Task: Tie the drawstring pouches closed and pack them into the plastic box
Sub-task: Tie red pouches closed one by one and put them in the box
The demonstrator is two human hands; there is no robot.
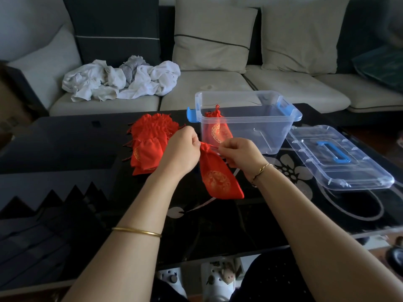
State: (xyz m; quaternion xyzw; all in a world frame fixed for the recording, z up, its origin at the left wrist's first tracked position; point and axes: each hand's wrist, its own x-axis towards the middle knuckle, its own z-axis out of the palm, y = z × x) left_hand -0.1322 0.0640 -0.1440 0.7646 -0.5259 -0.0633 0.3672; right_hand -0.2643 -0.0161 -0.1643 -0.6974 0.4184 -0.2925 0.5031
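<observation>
Tying risk: if the two hands pull the drawstring (214, 147) unevenly, the knot may sit loose and the neck can open again later in the box.
Cord risk: the cord is thin and short between the fingers, so it may slip out of the pinch before the knot is tight. The pouch would then drop on the table (65, 144).
Knot state: the fingers cover the neck, so I cannot tell if a knot is already formed or only the mouth is gathered.
Pouch in hand: the red pouch (220, 179) hangs between both hands. Its gathered neck is up at the fingertips, and its body slopes down toward the person and a little to the right, with the lower end on or just above the table.
Left hand: the left hand (183, 149) has curled fingers that pinch the neck from the left side.
Right hand: the right hand (237, 153) pinches the cord end just right of the neck, close to the left hand.
Pile: the untied pouches (150, 147) lie behind the left hand, partly hidden by it.
Box: the plastic box (268, 127) stands open just beyond the right hand, with one tied pouch (218, 129) leaning inside at its left wall.
Lid: the lid (349, 171) lies to the right of the box, apart from the hands.
</observation>
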